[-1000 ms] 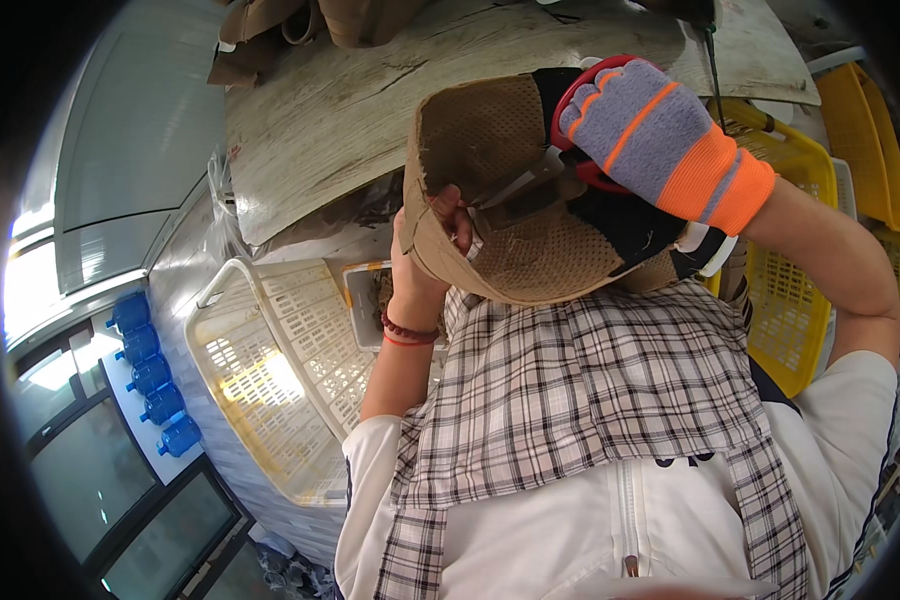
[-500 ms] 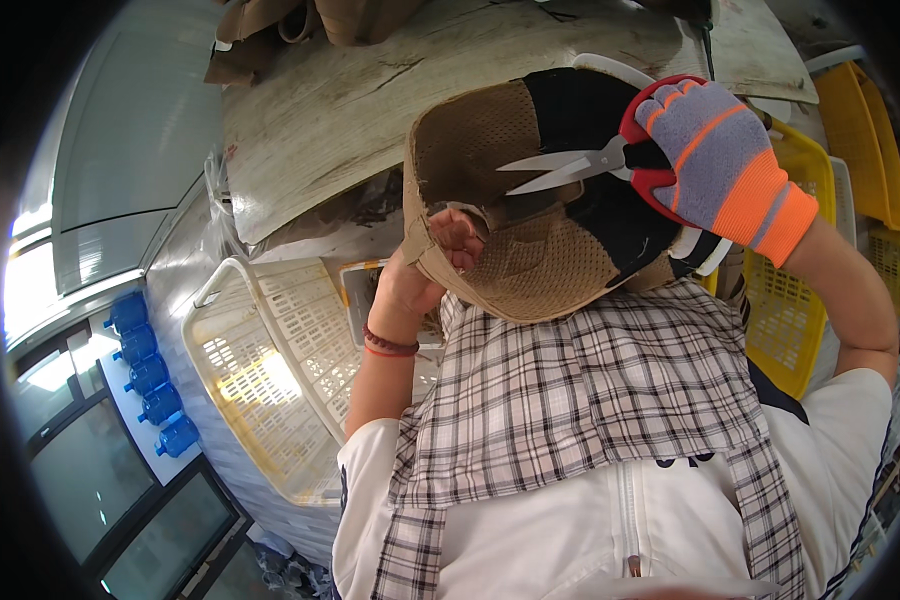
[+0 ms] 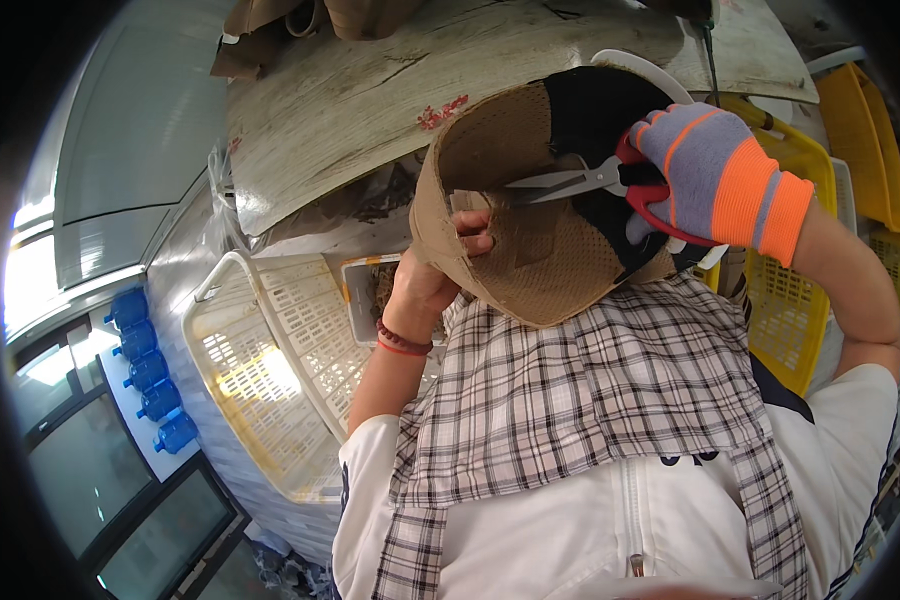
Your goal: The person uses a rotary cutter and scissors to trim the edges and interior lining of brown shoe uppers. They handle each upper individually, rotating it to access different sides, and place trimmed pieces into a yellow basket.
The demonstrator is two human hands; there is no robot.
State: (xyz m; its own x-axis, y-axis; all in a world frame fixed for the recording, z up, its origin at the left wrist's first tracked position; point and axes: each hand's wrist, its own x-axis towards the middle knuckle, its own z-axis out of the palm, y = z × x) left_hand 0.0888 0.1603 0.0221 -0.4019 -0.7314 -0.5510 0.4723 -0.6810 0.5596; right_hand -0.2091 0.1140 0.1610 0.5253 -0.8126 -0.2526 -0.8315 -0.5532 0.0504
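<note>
A tan and black mesh fabric piece (image 3: 548, 275), curved round into a hollow shape, stands in front of my chest with its inside facing me. My left hand (image 3: 432, 278), bare and with bead and cord bracelets on the wrist, grips its left side, fingers curled over the inner face. In a purple and orange glove, my right hand (image 3: 708, 172) is closed round the red handles of a pair of scissors (image 3: 592, 181). The blades point left inside the hollow, only slightly apart, with their tips near my left fingers. Whether they touch the fabric I cannot tell.
Beyond the fabric lies a worn wooden table (image 3: 335, 120), with brown fabric pieces (image 3: 355, 15) at its far edge. A white plastic basket (image 3: 305, 300) stands at the left, yellow baskets (image 3: 790, 320) at the right. Blue water bottles (image 3: 148, 370) line the far left.
The scissor blades have closed from wide apart to nearly together. My right hand has come slightly lower. My left hand has shifted a little right, with the fabric's left side.
</note>
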